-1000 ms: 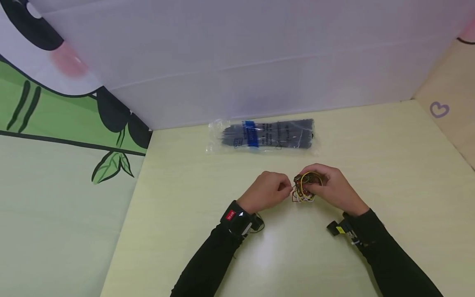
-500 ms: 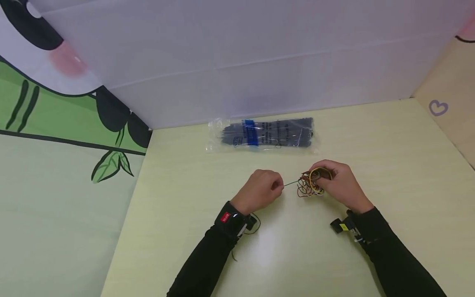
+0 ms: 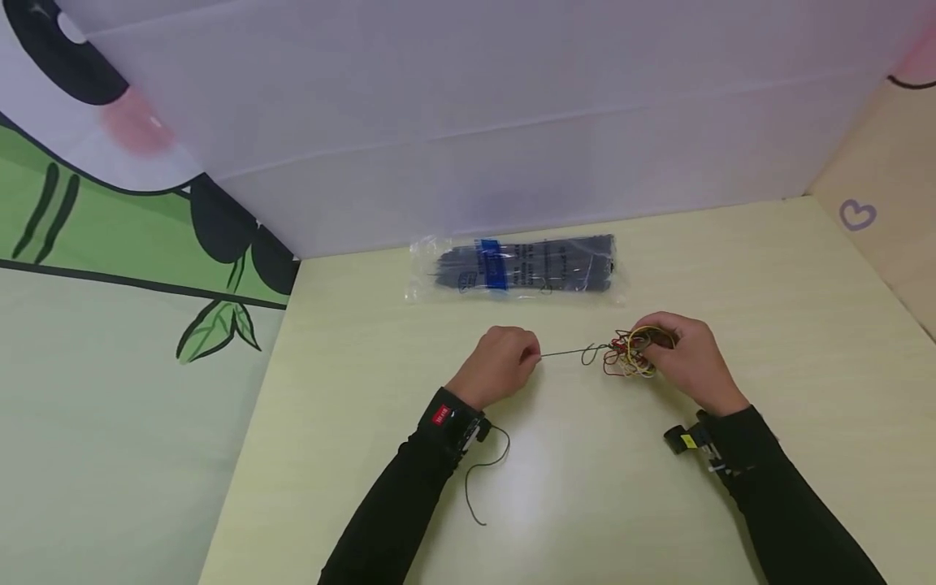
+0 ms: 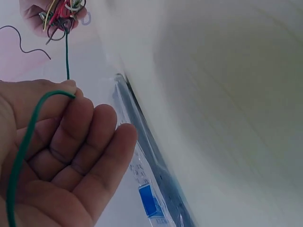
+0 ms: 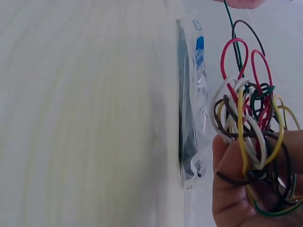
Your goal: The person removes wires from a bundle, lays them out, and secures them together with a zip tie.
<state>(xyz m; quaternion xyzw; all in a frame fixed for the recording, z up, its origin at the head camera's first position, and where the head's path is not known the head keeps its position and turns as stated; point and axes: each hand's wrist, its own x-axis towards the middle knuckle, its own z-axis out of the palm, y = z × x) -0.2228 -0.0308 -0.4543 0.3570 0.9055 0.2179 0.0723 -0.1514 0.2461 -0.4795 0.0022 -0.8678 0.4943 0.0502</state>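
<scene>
My right hand grips a tangled bundle of thin wires in yellow, red, white, black and green. From that tangle a green wire runs taut across to my left hand, which pinches it between thumb and forefinger. In the left wrist view the other left fingers lie bent beside the palm, and the wire's slack passes down over the hand. A loose length of dark wire hangs in a curve below the left wrist. Both hands are over the table, with the stretched wire between them.
A clear plastic bag of grey strips with a blue label lies behind the hands near the back of the table. A white panel rises along the far edge. Printed walls stand at left and right.
My hands have moved apart, the left leftward and the right rightward. The green wire between them has drawn out longer, and a loose tail has come into view below the left wrist.
</scene>
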